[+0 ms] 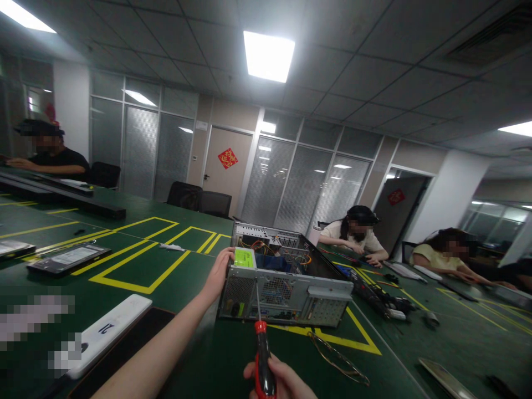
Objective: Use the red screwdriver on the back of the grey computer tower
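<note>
An opened desktop computer case (328, 291) lies on the green table with its back panel towards me. Inside are wires, boards and a power supply (244, 257) with a bright green label. My left hand (219, 272) is closed on the case's left edge beside the power supply, its fingertips partly hidden. In my right hand (282, 377) is a red and black screwdriver (262, 354), fingers wrapped round the handle. Its shaft points up and away, with the tip at the back panel just below the green label; whether it sits in a screw I cannot tell.
Eyeglasses (338, 357) and a phone (446, 379) lie to the right. On the left are a white power strip (112, 332) and a hard drive (68, 257). Cables and dark parts (382, 299) lie right of the case. Several people sit around the table.
</note>
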Action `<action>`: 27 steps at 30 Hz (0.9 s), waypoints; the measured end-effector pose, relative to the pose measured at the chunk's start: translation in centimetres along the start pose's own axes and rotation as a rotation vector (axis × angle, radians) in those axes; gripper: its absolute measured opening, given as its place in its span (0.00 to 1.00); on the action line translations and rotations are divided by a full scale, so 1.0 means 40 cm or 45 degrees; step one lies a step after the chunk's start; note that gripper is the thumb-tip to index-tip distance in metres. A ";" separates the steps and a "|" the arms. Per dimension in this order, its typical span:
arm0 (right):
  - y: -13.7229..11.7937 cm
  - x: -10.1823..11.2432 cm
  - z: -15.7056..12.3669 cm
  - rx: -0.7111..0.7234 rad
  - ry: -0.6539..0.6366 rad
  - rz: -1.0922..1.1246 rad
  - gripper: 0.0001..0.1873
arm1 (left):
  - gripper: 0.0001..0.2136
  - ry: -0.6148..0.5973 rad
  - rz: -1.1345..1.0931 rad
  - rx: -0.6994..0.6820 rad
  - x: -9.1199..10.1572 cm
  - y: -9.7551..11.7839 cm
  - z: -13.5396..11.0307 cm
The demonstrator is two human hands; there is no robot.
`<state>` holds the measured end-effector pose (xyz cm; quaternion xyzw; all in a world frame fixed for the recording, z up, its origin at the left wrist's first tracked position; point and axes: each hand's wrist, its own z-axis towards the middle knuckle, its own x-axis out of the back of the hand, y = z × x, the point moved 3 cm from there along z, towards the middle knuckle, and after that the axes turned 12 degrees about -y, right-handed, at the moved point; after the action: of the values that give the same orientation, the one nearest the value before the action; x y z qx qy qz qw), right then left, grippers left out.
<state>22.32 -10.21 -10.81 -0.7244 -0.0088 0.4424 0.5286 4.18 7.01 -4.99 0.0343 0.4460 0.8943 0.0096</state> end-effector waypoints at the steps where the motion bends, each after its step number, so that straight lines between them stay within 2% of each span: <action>1: -0.002 -0.001 -0.001 -0.022 -0.005 0.015 0.22 | 0.16 -0.001 0.005 -0.001 0.000 -0.001 0.000; 10: -0.006 0.004 0.001 -0.104 0.052 0.095 0.26 | 0.16 -0.007 0.002 0.001 0.000 0.000 0.001; 17: -0.004 0.002 -0.007 -0.067 0.210 0.056 0.22 | 0.16 -0.016 -0.005 0.015 0.000 0.000 0.000; 22: -0.004 -0.005 -0.002 -0.144 0.277 0.219 0.19 | 0.17 -0.007 0.016 0.022 0.002 0.001 -0.002; 27: 0.000 -0.005 0.006 -0.136 0.310 0.285 0.20 | 0.17 -0.006 0.003 0.006 0.000 -0.001 0.000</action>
<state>22.05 -10.13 -10.71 -0.7962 0.1126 0.4063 0.4339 4.16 7.02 -5.02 0.0370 0.4482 0.8931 0.0093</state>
